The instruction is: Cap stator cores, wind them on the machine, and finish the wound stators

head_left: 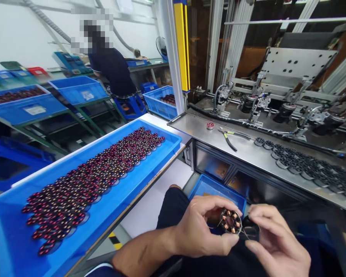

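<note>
My left hand (203, 227) is closed around a small round motor stator (231, 221) with copper-wound poles, its face turned up toward me. Thin wire ends stick out from it on both sides. Close on the right, my right hand (279, 238) has its fingers curled and its thumb at a thin wire (245, 233) that runs from the stator. The exact pinch on that wire is partly hidden. Both hands are above my lap.
A blue tray (150, 169) of many wound stators lies left. On the metal bench (202, 132) are a single stator (210, 125), pliers (229, 140) and rows of dark cores (302, 165), before a machine (300, 65). A blue bin (200, 184) stands below; a person (112, 69) sits behind.
</note>
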Tool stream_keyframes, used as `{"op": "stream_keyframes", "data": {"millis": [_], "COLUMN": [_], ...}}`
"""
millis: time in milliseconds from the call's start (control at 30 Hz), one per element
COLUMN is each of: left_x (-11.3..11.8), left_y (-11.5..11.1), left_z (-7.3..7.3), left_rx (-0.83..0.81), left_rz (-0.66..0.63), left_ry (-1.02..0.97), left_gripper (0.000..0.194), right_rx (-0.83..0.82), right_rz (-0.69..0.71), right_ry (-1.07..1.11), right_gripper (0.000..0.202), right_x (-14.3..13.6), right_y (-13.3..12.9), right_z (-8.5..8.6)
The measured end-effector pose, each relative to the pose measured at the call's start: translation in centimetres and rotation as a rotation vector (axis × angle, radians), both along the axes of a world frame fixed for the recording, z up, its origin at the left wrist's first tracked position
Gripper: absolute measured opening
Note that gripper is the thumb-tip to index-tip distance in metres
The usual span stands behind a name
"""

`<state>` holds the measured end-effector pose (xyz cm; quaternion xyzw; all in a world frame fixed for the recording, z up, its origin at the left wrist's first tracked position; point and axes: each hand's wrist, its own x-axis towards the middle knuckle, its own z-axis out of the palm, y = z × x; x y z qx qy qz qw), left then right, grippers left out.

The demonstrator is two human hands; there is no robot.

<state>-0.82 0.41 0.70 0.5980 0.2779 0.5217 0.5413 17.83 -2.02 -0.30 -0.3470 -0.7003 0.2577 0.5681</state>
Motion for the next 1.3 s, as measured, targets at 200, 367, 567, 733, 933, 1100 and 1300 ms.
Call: {"op": "stream_keyframes", "data": {"millis": [200,367,567,733,933,1100,1300], "left_x": [-0.2,-0.5,-0.3,0.8,1.7,1.7,0.5], "left_y": [-0.2,0.5,0.6,-0.2,-0.8,-1.0,-0.1], "left_z": [-0.4,-0.4,-0.6,-0.9,-1.7,-2.1,-2.4], "left_rx": [-0.332,-0.443,-0.511,-0.119,0.204,0.042,-0.349], "left_rz": [-0.241,-0.348,-0.399,-0.141,0.141,0.020,-0.424], "left_ry": [-0.086,-0.125,-0.285,-0.310,-0.232,-0.313,-0.247], "left_gripper": [0.041,0.039,0.040,0.047,0.061,0.069,0.053], "right_rx": [-0.050,0.022,0.180,0.282,0.294,0.145,0.072], "right_rz": [0.377,0.345,-0.036,-0.236,-0.336,-0.330,-0.151], "right_ry": [-0.120,-0.155,-0.228,-0.254,-0.331,0.016,0.036], "right_gripper": [0.044,0.030,0.021,0.037,0.026,0.011,0.017], "right_x": [1.1,0.5,-0.2,-0.4,-1.6,-3.3,-2.4], "right_y": [2.5,2.5,0.7,-1.1,-1.7,-1.0,-0.2], "right_z": [1.3,1.9,1.6,1.0,-0.4,-1.5,-0.7]}}
